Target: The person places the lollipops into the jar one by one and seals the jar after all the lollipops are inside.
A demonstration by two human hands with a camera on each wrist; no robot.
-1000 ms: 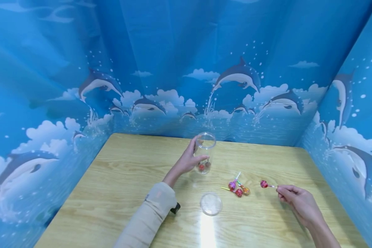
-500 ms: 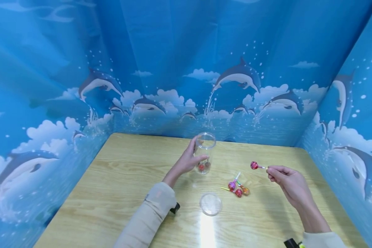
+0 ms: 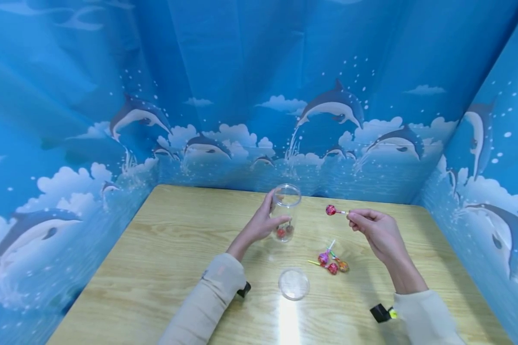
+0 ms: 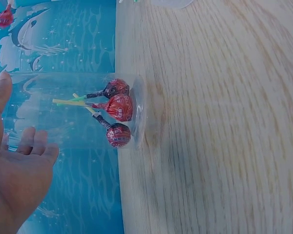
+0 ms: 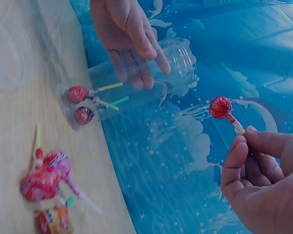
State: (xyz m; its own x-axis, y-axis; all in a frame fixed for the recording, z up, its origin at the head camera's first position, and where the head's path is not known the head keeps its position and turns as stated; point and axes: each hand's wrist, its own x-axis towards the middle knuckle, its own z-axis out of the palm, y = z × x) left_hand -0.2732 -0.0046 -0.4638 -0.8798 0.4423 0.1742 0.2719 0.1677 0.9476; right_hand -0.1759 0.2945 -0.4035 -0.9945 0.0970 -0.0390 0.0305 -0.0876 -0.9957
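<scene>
My left hand [image 3: 259,224] holds a clear plastic jar [image 3: 286,211] upright on the table, thumb on one side and fingers round the other. Its top is uncovered. Inside, three red-and-dark wrapped lollipops [image 4: 120,107] rest heads down on the bottom, sticks slanting up. To the right of the jar, my right hand [image 3: 379,232] pinches a red lollipop [image 5: 220,107] by the end of its stick between thumb and forefinger. Its wrapped head points left toward the jar, apart from it and near the height of the rim.
Between the hands, a small cluster of loose lollipops lies on the wooden table [image 3: 164,268]: a purple one [image 3: 323,258], a red one [image 3: 333,268] and an orange one [image 3: 343,266]. A round clear lid [image 3: 293,284] lies nearer the front. Dolphin-print curtains [image 3: 241,96] surround the table.
My right hand has moved left and up with the red lollipop, bringing it closer to the jar. The left hand, jar, loose lollipops and lid have stayed in place.
</scene>
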